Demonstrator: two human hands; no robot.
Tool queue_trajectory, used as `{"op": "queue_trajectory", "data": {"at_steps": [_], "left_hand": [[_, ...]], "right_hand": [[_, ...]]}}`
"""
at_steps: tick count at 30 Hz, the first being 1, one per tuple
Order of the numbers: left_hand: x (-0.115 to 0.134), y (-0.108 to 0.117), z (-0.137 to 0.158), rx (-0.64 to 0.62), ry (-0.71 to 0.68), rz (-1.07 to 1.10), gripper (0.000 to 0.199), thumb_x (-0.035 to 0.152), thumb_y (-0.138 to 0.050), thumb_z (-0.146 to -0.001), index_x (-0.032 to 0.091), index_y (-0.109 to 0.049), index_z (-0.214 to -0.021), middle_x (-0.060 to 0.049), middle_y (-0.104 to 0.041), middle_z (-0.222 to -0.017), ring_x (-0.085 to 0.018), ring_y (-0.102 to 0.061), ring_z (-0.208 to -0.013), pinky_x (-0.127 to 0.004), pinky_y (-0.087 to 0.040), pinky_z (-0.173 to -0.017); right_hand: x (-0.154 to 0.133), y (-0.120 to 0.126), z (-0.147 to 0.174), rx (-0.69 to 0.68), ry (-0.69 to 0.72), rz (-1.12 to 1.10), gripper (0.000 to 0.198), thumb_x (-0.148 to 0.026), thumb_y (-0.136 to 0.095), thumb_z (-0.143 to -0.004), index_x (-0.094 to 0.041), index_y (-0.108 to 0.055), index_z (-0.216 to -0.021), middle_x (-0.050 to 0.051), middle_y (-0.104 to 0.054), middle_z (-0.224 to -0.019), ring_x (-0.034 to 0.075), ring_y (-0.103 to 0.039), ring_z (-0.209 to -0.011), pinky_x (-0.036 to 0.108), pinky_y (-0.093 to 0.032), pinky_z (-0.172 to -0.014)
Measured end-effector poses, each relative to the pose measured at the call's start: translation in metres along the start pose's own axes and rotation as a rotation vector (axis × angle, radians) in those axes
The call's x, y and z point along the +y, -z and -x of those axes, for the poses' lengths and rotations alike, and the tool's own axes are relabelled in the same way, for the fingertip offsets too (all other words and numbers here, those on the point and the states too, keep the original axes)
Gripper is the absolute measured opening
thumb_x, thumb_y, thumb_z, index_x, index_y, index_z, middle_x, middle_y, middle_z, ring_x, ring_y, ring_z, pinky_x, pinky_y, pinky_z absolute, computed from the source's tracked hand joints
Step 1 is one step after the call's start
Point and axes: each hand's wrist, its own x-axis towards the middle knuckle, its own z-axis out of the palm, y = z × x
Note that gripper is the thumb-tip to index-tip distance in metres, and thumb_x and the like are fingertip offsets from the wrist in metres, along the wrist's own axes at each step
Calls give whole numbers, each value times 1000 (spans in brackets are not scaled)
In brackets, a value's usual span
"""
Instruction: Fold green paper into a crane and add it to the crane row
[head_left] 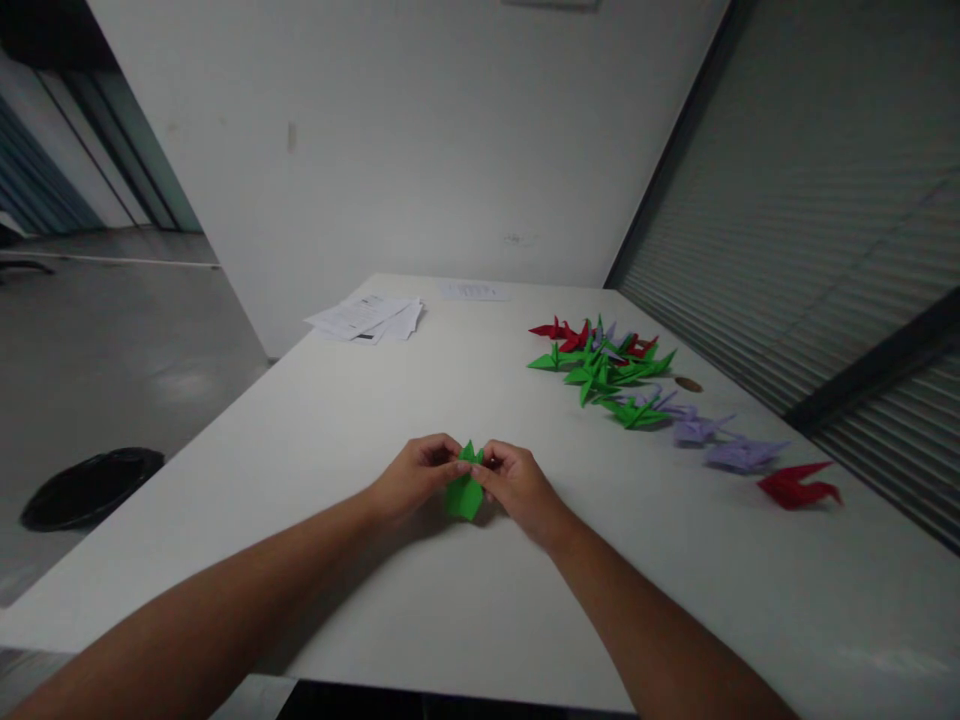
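Observation:
A small piece of folded green paper (pixel 464 497) is held just above the white table, in the middle of the view. My left hand (pixel 421 476) pinches its left edge between thumb and fingers. On the other side, my right hand (pixel 520 487) pinches its right edge. Two narrow points of the paper stick up between the fingertips, and a wider flap hangs below them. Parts of the folds are hidden by my thumbs.
Several folded paper cranes in green (pixel 592 377), red (pixel 799 487) and purple (pixel 742 454) lie along the table's right side, near a round brown disc (pixel 688 384). Loose printed sheets (pixel 365 317) lie at the far left. A black bin (pixel 94 488) stands on the floor, left.

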Motion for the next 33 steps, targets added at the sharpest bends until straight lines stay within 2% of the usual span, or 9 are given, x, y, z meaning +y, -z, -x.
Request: {"op": "queue_trajectory", "data": {"at_steps": [4, 7, 11, 16, 23, 29, 33], "left_hand": [[-2, 0, 0, -62, 19, 62, 39, 31, -91, -71, 16, -66, -96, -1, -66, -79, -14, -60, -70, -28, -46, -67], [-3, 0, 1, -41, -11, 105, 41, 27, -91, -71, 19, -59, -96, 2, -64, -79, -13, -60, -70, -27, -47, -66], [-2, 1, 0, 26, -79, 44, 36, 27, -90, -72, 17, -57, -83, 3, -61, -75, -10, -58, -67, -24, -45, -63], [-2, 0, -1, 124, -103, 70, 37, 26, -90, -71, 17, -58, -87, 3, -64, -77, -10, -61, -69, -23, -48, -65], [-3, 0, -1, 126, -35, 129, 48, 26, -92, -68, 19, -51, -90, 3, -68, -71, -11, -64, -63, -23, -49, -61], [-4, 0, -3, 173, -73, 106, 45, 25, -93, -65, 18, -51, -80, 6, -61, -69, -8, -59, -60, -20, -46, -57], [-4, 0, -3, 174, -100, 87, 45, 28, -93, -66, 17, -50, -76, 5, -60, -67, -9, -58, -61, -20, -46, -57]], "right_hand": [[-3, 3, -1, 133, 29, -31, 40, -53, -77, -79, -22, -52, -74, -7, -48, -60, 11, -43, -51, 24, -32, -49], [-4, 4, -1, 182, 48, -32, 38, -52, -76, -80, -22, -54, -74, -6, -48, -58, 12, -43, -52, 25, -32, -50], [-3, 3, -2, 160, 84, -63, 35, -49, -78, -80, -21, -56, -78, -4, -54, -66, 13, -50, -61, 26, -39, -57], [1, 0, -2, 52, 47, -49, 34, -42, -83, -75, -20, -62, -90, 1, -66, -85, 18, -62, -79, 30, -49, -73], [6, 1, -2, 81, -46, -27, 34, -47, -81, -75, -19, -63, -83, -1, -61, -73, 14, -55, -63, 27, -45, -57], [5, 2, -3, 57, -67, -67, 41, -49, -86, -68, -18, -64, -83, -1, -63, -74, 13, -57, -63, 27, -47, -58], [4, 1, -2, 50, -61, -72, 38, -46, -85, -70, -17, -65, -82, -1, -63, -71, 12, -57, -60, 27, -48, -58]]}}
